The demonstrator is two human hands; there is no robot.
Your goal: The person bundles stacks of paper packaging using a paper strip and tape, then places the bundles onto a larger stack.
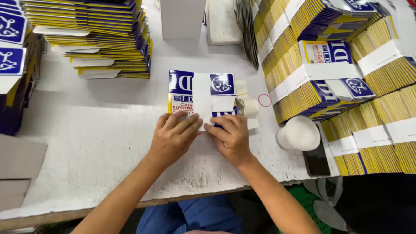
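Note:
A small stack of flat blue, white and yellow cartons (pixel 184 89) lies in the middle of the white table (pixel 95 143), with a white paper band (pixel 202 93) running across it from far side to near side. My left hand (pixel 173 136) presses flat on the stack's near edge, fingers pointing at the band's near end. My right hand (pixel 229 136) rests beside it, fingers pinching or pressing that same band end. The near edge of the stack is hidden under both hands.
Banded bundles of the same cartons (pixel 342 73) are piled at the right. Loose flat cartons (pixel 108 39) are stacked at the back left. A tape roll (pixel 248 107), a red rubber band (pixel 264 100), a white lidded tub (pixel 299 133) and a dark phone (pixel 316 159) lie right of my hands.

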